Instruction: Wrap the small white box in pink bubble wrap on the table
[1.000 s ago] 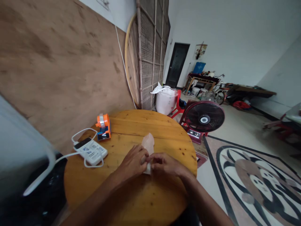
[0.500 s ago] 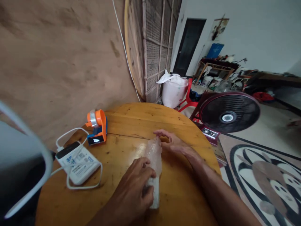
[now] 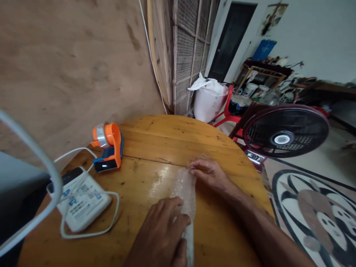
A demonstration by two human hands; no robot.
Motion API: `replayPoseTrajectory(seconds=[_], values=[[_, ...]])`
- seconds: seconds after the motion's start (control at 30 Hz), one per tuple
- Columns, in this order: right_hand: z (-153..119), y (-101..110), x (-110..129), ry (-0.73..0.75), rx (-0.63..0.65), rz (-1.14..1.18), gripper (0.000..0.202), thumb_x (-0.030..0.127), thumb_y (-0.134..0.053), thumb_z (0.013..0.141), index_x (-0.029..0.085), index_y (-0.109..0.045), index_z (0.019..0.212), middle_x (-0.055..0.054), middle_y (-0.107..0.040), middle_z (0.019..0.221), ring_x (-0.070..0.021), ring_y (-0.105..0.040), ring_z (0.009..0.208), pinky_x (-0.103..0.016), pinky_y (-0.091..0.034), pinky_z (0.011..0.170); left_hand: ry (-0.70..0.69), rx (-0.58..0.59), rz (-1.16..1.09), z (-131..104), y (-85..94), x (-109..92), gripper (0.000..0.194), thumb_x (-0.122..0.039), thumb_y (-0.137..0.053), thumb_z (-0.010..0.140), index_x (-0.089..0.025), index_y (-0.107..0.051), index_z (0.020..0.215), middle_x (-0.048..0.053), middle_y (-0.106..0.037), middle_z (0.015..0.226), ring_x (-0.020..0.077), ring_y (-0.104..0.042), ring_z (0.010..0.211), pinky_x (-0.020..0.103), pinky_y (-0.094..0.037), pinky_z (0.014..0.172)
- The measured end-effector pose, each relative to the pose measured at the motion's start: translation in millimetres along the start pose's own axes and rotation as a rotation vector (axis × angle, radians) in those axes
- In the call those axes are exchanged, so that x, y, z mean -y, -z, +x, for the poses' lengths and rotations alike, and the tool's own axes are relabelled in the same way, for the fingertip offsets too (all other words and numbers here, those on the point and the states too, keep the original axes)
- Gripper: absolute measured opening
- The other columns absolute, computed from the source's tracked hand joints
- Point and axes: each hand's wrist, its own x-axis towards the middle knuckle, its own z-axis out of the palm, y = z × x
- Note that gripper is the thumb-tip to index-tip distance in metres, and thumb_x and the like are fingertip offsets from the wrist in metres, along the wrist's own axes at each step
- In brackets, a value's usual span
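A long roll of clear bubble wrap (image 3: 185, 193) lies lengthwise on the round wooden table (image 3: 167, 141). My left hand (image 3: 162, 231) presses down on its near part, fingers curled over it. My right hand (image 3: 207, 172) pinches the far end of the roll with its fingertips. An orange and blue tape dispenser (image 3: 108, 146) stands on the table to the far left of the roll.
A white power bank (image 3: 82, 204) with a phone and white cables lies at the table's left edge. A plywood sheet leans behind the table. A black floor fan (image 3: 286, 135) stands to the right, with a white sack (image 3: 208, 100) and red chair beyond.
My hands were together on the roll's near end. The right hand slid out to its far end while the left stayed on the near part. The view dipped closer to the table.
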Motion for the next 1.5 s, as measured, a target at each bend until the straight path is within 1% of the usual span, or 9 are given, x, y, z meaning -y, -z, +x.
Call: replayPoseTrajectory(seconds=[0.2,0.33,0.47,0.57,0.7,0.87,1.17,1.37,1.5], values=[[0.0,-14.8,-8.0,0.028,-0.010,-0.128,0.018,0.032,-0.062,0.086,0.023,-0.070,0.100,-0.010,-0.054,0.129,-0.0252,-0.048,0.122,-0.045,-0.035,0.101,-0.157,-0.057,0.139,-0.4,-4.5,4.4,0.045,-0.012,-0.049,0.072,-0.022,-0.058,0.115,0.012,-0.039,0.144,0.0313,-0.036,0.132,0.048,-0.043,0.099],[-2.3,-16.8,-9.7,-0.058,-0.058,-0.159,0.032,0.032,-0.066,0.081,0.022,-0.064,0.111,-0.012,-0.049,0.136,-0.0266,-0.045,0.125,-0.045,-0.035,0.102,-0.222,0.005,0.168,-4.7,-11.8,15.0,0.055,-0.011,-0.046,0.068,-0.021,-0.055,0.122,0.010,-0.045,0.142,0.0306,-0.034,0.135,0.049,-0.043,0.101],[-2.9,-7.1,-8.8,-0.269,-0.190,-0.105,0.022,0.032,-0.060,0.081,0.018,-0.063,0.097,-0.008,-0.065,0.099,-0.0201,-0.061,0.090,-0.033,-0.047,0.079,-0.177,0.072,0.128,-7.6,-12.7,22.1,0.062,-0.010,-0.046,0.064,-0.024,-0.055,0.123,0.008,-0.048,0.140,0.0296,-0.035,0.135,0.049,-0.043,0.102],[-2.9,2.9,-1.4,-0.473,-0.152,-0.177,0.025,0.041,-0.055,0.085,0.017,-0.062,0.080,0.000,-0.060,0.069,-0.0142,-0.053,0.063,-0.026,-0.040,0.059,-0.187,0.092,0.106,-5.3,-5.7,20.4,0.063,-0.010,-0.046,0.064,-0.024,-0.054,0.125,0.007,-0.046,0.143,0.0293,-0.036,0.135,0.049,-0.043,0.102],[-3.1,5.4,14.1,-0.555,0.016,-0.335,0.043,0.054,-0.053,0.085,0.017,-0.059,0.064,0.002,-0.053,0.059,-0.0113,-0.045,0.055,-0.025,-0.028,0.053,-0.105,0.247,0.089,4.1,11.3,9.1,0.066,-0.008,-0.047,0.065,-0.024,-0.052,0.129,0.006,-0.046,0.143,0.0268,-0.038,0.135,0.048,-0.041,0.106],[-3.8,-8.8,18.6,-0.510,0.025,-0.407,0.041,0.052,-0.060,0.080,0.017,-0.057,0.058,0.002,-0.050,0.054,-0.0104,-0.041,0.052,-0.025,-0.022,0.052,-0.076,0.296,0.028,10.9,20.1,1.7,0.063,-0.008,-0.048,0.066,-0.023,-0.054,0.127,0.008,-0.046,0.143,0.0277,-0.040,0.134,0.050,-0.041,0.106],[-6.1,-22.7,6.4,-0.441,-0.094,0.021,0.021,0.035,-0.065,0.073,0.018,-0.053,0.069,0.003,-0.049,0.062,-0.0108,-0.044,0.058,-0.023,-0.034,0.055,-0.061,0.242,0.031,1.7,11.2,5.9,0.064,-0.007,-0.049,0.067,-0.026,-0.052,0.129,0.007,-0.043,0.145,0.0286,-0.037,0.136,0.054,-0.039,0.107],[-6.9,-21.0,7.3,-0.486,-0.076,0.343,0.034,0.038,-0.071,0.069,0.019,-0.055,0.092,0.002,-0.053,0.074,-0.0111,-0.047,0.063,-0.023,-0.039,0.058,-0.087,0.240,0.043,7.9,16.2,1.8,0.062,-0.008,-0.049,0.065,-0.024,-0.056,0.124,0.009,-0.049,0.140,0.0294,-0.042,0.132,0.053,-0.042,0.104],[-7.6,-24.8,6.2,-0.530,-0.078,0.433,0.036,0.039,-0.072,0.068,0.017,-0.059,0.093,0.001,-0.056,0.074,-0.0115,-0.050,0.063,-0.024,-0.040,0.059,-0.093,0.248,0.075,10.4,19.9,-0.1,0.060,-0.007,-0.049,0.065,-0.024,-0.056,0.123,0.009,-0.050,0.139,0.0283,-0.043,0.131,0.050,-0.042,0.105]])
